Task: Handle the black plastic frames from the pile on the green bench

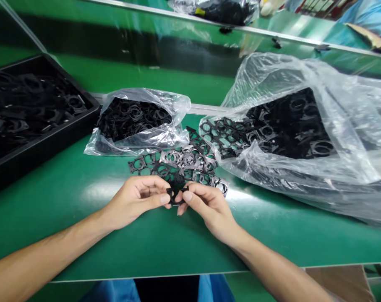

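Between my two hands, just above the green tabletop, is a small black plastic ring-shaped part. My left hand pinches its left side between thumb and fingers. On the opposite side my right hand grips it the same way, with the thumb on top. The fingers cover much of the part, so its full shape is hidden. Right behind my fingertips lies a loose pile of flat black frames with round holes, some of them shiny.
A black bin full of black parts stands at the left. Behind the pile sits a clear plastic bag of black rings. A larger clear bag spills black frames at the right. The table ends at a pale front edge.
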### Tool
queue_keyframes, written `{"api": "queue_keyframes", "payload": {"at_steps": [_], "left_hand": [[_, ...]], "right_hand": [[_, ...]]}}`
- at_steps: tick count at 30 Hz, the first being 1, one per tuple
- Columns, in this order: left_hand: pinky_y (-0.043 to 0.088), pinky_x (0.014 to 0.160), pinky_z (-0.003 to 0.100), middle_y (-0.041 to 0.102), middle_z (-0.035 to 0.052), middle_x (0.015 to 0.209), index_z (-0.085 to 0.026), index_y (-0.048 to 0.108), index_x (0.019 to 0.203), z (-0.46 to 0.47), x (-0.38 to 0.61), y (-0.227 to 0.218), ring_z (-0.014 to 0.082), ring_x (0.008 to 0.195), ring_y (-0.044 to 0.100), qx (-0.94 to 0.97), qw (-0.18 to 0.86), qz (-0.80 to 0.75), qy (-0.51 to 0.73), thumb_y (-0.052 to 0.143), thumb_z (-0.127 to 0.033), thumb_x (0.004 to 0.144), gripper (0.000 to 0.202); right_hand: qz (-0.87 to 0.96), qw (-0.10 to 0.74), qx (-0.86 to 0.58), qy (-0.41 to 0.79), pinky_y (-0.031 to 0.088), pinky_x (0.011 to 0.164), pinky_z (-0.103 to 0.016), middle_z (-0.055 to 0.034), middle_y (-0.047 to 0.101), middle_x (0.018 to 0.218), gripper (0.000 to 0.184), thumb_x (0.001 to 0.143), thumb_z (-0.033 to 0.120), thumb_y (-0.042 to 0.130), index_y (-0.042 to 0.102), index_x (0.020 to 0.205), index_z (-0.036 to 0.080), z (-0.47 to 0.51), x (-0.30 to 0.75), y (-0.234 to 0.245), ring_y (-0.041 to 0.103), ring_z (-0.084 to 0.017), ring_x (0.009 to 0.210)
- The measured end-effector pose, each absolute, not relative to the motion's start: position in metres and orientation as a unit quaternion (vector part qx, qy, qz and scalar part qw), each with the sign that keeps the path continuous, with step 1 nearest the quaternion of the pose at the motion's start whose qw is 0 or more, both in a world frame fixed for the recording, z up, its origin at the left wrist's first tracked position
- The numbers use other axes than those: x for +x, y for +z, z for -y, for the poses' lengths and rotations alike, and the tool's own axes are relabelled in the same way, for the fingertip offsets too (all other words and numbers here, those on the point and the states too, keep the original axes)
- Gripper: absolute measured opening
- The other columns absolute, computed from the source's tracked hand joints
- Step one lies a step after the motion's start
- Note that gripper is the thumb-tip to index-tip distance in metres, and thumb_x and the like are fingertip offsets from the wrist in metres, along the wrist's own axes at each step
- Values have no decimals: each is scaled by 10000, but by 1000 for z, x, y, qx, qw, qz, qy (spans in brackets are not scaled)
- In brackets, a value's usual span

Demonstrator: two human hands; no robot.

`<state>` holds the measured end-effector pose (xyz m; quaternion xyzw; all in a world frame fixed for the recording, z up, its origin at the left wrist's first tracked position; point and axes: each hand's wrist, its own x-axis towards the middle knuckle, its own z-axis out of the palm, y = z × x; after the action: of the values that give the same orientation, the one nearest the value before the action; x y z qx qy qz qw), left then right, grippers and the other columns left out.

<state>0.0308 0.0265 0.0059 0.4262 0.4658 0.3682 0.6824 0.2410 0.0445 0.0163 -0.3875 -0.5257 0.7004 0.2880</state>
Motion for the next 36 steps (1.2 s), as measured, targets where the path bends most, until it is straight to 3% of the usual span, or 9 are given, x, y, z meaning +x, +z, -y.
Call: {"api": "queue_keyframes", "payload": {"at_steps": [8, 17, 22, 25, 28, 31, 36], "left_hand": [[509, 569, 176, 769, 24, 670, -157, 759, 760, -26, 29, 10, 119, 597, 676, 464, 683, -457, 330, 758, -222, 816, 86], [597, 691, 229, 815, 46, 793, -164, 750, 859, -26, 32, 8, 172, 730, 771, 425, 698, -445, 367, 788, -220, 802, 88], [582, 628, 236, 780, 29, 692, -157, 734, 885, -25, 31, 8, 181, 644, 761, 424, 650, -505, 377, 786, -261, 812, 137], [557, 612, 231, 751, 17, 676, -159, 715, 886, -23, 31, 8, 170, 631, 741, 440, 617, -530, 380, 756, -277, 832, 136], [559, 708, 223, 752, 17, 815, -177, 708, 919, -21, 33, 8, 150, 751, 730, 477, 594, -520, 385, 742, -236, 834, 108], [534, 786, 210, 715, 3, 920, -208, 717, 1031, -19, 34, 8, 132, 845, 663, 527, 568, -492, 398, 775, -206, 806, 232], [502, 681, 211, 656, -14, 764, -188, 700, 959, -17, 35, 6, 114, 698, 603, 526, 582, -500, 366, 700, -242, 887, 90]], "right_hand": [[482, 315, -395, 716, 566, 710, -259, -5, 676, 787, 264, 888, 456, 756, 768, 883, 192, -46, 237, 18, 637, -129, 691], [415, 331, -373, 761, 581, 661, -246, -20, 730, 786, 240, 864, 419, 789, 776, 870, 179, -46, 236, 13, 676, -127, 657], [457, 324, -419, 714, 586, 680, -282, -17, 723, 795, 275, 828, 454, 808, 720, 846, 194, -44, 235, 15, 699, -152, 675], [525, 326, -438, 653, 549, 652, -278, -18, 698, 732, 240, 890, 402, 743, 681, 795, 191, -42, 236, 15, 692, -164, 672], [620, 315, -455, 556, 493, 633, -273, -32, 682, 720, 211, 941, 287, 661, 688, 758, 187, -42, 237, 15, 634, -158, 666], [687, 306, -435, 494, 466, 640, -271, -15, 622, 691, 202, 932, 202, 632, 663, 733, 190, -42, 238, 16, 578, -153, 666], [708, 311, -372, 513, 503, 679, -279, -15, 630, 767, 103, 922, 265, 707, 674, 861, 190, -38, 238, 14, 597, -157, 715]]}}
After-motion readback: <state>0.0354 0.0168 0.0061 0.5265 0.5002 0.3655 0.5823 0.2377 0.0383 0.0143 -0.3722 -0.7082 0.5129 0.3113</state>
